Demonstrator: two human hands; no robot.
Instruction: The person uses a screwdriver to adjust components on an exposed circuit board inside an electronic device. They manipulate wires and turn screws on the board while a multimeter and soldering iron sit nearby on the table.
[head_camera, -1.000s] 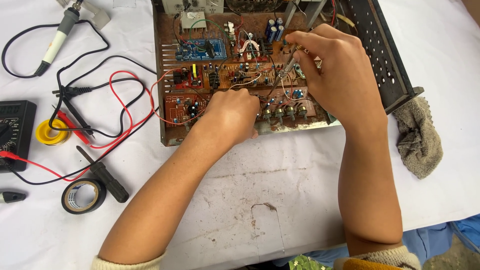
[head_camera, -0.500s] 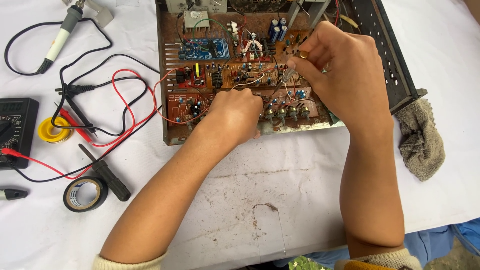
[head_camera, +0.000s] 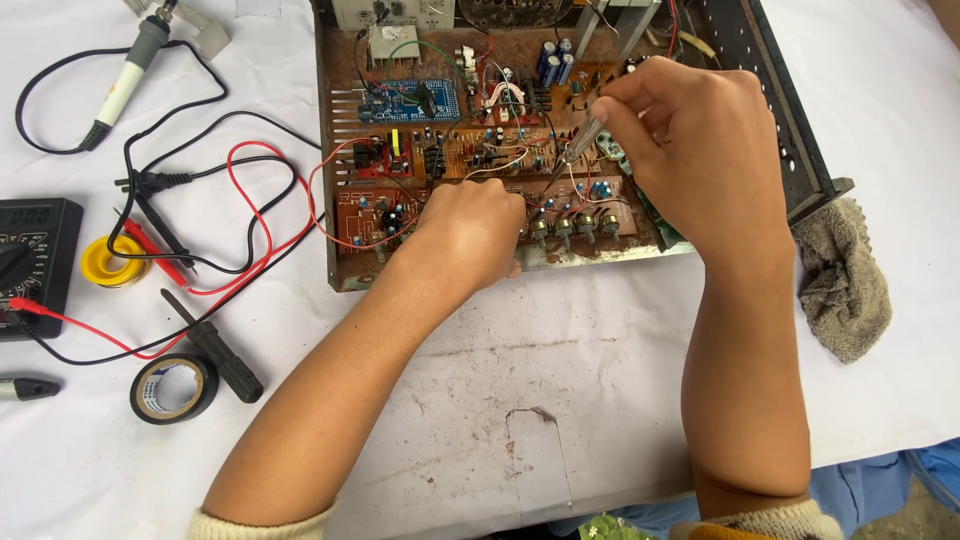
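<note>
A rusty open metal box full of brown circuit boards (head_camera: 450, 190) is set on the white tabletop (head_camera: 600, 360). A thin tool with a clear handle (head_camera: 578, 148) is gripped by the fingers of the right hand (head_camera: 700, 160), and its tip is pointed down at the boards in the middle of the box. The left hand (head_camera: 470, 230) is rested on the front edge of the box, with its fingers curled in; whether anything is held in them cannot be told. A grey rag (head_camera: 845, 280) is seen just right of the box. Red and black wires (head_camera: 250, 230), a yellow spool (head_camera: 112, 262), a black roll of tape (head_camera: 173, 388) and a black-handled screwdriver (head_camera: 215, 350) are laid to the left of the box.
</note>
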